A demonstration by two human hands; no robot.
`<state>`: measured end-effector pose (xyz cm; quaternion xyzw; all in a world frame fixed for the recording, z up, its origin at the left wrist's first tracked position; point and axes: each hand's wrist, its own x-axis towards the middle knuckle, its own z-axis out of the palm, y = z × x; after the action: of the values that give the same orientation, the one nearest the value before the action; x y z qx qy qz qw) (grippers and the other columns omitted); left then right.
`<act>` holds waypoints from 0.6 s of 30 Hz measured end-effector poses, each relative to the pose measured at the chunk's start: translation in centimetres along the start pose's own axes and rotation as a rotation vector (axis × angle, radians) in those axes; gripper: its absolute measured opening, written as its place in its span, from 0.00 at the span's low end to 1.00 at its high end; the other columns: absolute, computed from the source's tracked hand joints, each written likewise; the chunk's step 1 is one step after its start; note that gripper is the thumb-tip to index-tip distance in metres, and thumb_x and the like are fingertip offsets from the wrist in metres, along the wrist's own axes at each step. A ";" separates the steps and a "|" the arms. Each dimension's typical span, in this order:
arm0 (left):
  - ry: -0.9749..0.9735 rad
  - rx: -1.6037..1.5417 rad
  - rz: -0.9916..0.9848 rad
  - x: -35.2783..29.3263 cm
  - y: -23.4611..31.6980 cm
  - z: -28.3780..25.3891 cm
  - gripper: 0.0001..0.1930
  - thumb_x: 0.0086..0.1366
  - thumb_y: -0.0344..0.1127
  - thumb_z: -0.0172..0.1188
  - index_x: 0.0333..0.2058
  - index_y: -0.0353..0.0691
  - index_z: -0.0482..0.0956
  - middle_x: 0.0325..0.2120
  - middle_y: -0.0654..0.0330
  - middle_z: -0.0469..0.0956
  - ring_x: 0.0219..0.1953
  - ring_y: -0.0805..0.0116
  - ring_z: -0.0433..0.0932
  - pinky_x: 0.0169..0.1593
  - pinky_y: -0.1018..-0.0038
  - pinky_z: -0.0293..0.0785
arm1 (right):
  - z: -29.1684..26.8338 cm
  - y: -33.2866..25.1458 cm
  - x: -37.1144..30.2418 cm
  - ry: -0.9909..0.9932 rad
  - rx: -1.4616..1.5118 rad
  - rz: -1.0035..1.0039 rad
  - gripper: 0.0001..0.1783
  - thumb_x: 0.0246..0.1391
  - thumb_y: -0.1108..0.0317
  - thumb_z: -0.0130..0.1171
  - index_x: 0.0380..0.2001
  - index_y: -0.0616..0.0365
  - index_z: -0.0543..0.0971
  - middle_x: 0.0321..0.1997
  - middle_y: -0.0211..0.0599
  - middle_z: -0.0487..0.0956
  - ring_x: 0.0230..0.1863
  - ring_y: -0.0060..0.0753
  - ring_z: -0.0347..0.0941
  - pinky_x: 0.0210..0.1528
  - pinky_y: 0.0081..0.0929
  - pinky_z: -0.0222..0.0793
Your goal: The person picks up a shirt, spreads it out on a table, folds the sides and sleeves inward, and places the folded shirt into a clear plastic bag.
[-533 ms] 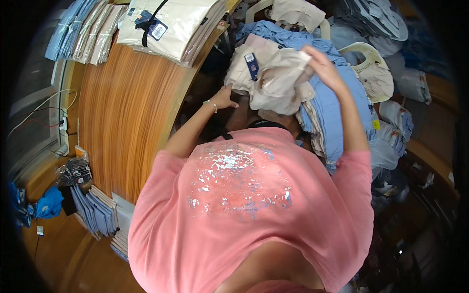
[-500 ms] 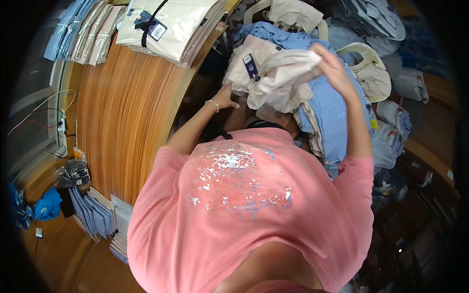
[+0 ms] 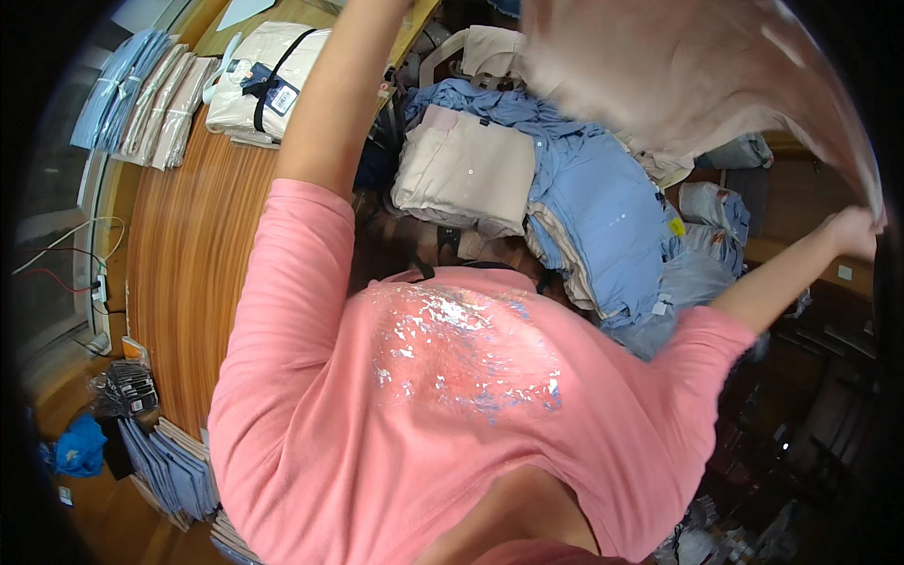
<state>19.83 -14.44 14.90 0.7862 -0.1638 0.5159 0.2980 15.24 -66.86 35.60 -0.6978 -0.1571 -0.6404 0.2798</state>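
A pale beige garment [image 3: 650, 66] is spread high in the air at the upper right, blurred by motion. My right hand [image 3: 852, 234], far out to the right, is closed on its lower corner. My left arm stretches up past the top edge, so the left hand is out of the picture. Beneath the lifted garment, a folded beige garment pile [image 3: 466, 174] lies in front of me. Blue garments [image 3: 603, 226] are heaped just to its right.
On the left stands a wood-grain table [image 3: 179, 264] bearing a strapped beige garment bundle [image 3: 247, 89] and blue and beige wrapped packs [image 3: 132, 94]. Folded garments [image 3: 169, 466] are stacked low at the left. Plastic-wrapped bundles [image 3: 716, 212] lie at the right.
The beige garment has been lifted off the pile and swung up and open. My right hand moved outward to the right; my left hand left the pile and rose out of view.
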 end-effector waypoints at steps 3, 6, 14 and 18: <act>-0.076 0.112 0.173 -7.8 0.2 3.3 0.09 0.53 0.27 0.50 0.30 0.35 0.78 0.28 0.48 0.78 0.35 0.55 0.78 0.36 0.62 0.75 | 0.1 1.0 -14.9 -0.233 -0.237 0.040 0.12 0.51 0.72 0.50 0.38 0.65 0.78 0.37 0.43 0.79 0.35 0.31 0.73 0.40 0.30 0.69; -0.954 0.071 -0.110 -23.8 -0.6 2.1 0.10 0.54 0.26 0.50 0.34 0.35 0.78 0.30 0.48 0.78 0.38 0.57 0.78 0.39 0.65 0.73 | -3.0 3.5 -41.9 -1.749 -0.602 0.346 0.13 0.50 0.71 0.50 0.38 0.63 0.77 0.37 0.43 0.79 0.36 0.33 0.73 0.41 0.31 0.68; -0.921 -0.476 -0.761 -27.6 5.2 -7.6 0.14 0.59 0.26 0.49 0.44 0.34 0.75 0.36 0.54 0.79 0.39 0.69 0.76 0.45 0.76 0.68 | -10.5 9.2 -48.9 -1.335 0.021 1.045 0.16 0.52 0.68 0.47 0.42 0.63 0.75 0.38 0.44 0.78 0.40 0.37 0.70 0.46 0.32 0.65; -0.342 -0.539 -0.993 -13.3 12.4 -18.2 0.04 0.58 0.26 0.49 0.31 0.33 0.73 0.25 0.64 0.73 0.31 0.74 0.71 0.38 0.78 0.68 | 1.2 -0.8 -29.9 -1.335 0.234 0.744 0.17 0.55 0.65 0.54 0.45 0.66 0.75 0.38 0.37 0.78 0.38 0.27 0.71 0.43 0.23 0.66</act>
<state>-5.66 -13.02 11.84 0.7374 0.0526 0.1206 0.6626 11.85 -61.34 6.38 -0.9088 -0.1143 0.0729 0.3946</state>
